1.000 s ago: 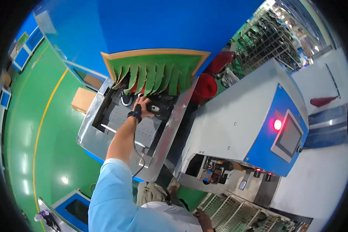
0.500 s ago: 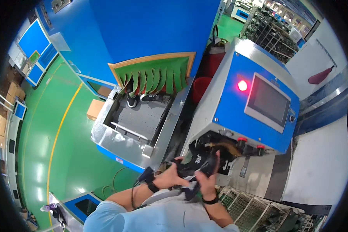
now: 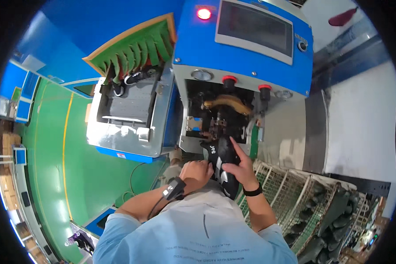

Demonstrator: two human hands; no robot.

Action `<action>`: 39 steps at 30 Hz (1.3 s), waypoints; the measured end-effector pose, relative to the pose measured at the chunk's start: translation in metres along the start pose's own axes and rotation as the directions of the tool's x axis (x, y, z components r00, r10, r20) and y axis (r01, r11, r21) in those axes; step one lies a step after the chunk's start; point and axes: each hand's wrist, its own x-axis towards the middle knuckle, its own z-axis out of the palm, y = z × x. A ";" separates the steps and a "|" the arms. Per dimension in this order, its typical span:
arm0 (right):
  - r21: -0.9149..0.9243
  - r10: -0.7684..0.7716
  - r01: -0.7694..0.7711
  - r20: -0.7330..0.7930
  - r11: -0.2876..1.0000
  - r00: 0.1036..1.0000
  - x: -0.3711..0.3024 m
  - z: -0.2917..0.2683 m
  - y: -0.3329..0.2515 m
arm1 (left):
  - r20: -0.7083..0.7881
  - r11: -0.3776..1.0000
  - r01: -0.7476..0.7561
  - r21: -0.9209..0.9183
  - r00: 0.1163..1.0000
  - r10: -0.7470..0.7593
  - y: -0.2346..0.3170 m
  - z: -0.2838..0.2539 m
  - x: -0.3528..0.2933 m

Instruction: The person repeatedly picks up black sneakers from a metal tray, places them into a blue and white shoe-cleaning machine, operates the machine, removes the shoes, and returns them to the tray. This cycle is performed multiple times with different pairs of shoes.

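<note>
A black shoe upper (image 3: 228, 155) with pale side patches and a white marking is held upright in front of my chest, below the machine's opening. My right hand (image 3: 244, 169) grips its right side, thumb across the front and index finger stretched along the edge. My left hand (image 3: 197, 174) is closed against the upper's left edge, with its fingertips partly hidden. Just beyond is the machine opening, with a brown curved pad (image 3: 229, 104) and metal clamping parts (image 3: 218, 125) inside. The upper's lower end is close to my shirt.
Above the opening is a blue control panel (image 3: 193, 44) with a screen (image 3: 255, 31), a lit red lamp (image 3: 204, 13) and red knobs (image 3: 229, 79). At left, black shoes (image 3: 138, 77) sit under a green strip curtain (image 3: 138, 50) on a conveyor (image 3: 130, 103). A wire rack (image 3: 290, 189) stands at lower right.
My view has swung right, bringing the machine opening in front of me. The shoe upper has turned more upright. My left hand, fingers spread before, has closed at its edge.
</note>
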 end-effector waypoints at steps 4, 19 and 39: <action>0.736 0.244 -0.013 -0.208 0.677 0.947 -0.033 -0.024 0.057 | -0.021 0.947 0.204 -0.247 0.976 -0.215 -0.013 -0.009 0.009; -0.705 -0.007 -0.295 -0.392 0.645 0.920 0.109 0.013 -0.031 | 0.352 0.914 0.284 -0.292 0.920 -0.173 -0.086 -0.048 0.031; -0.826 -0.289 -0.374 -0.513 0.422 0.808 0.132 0.065 -0.004 | 0.357 0.926 0.286 -0.247 0.915 -0.187 -0.143 -0.051 0.037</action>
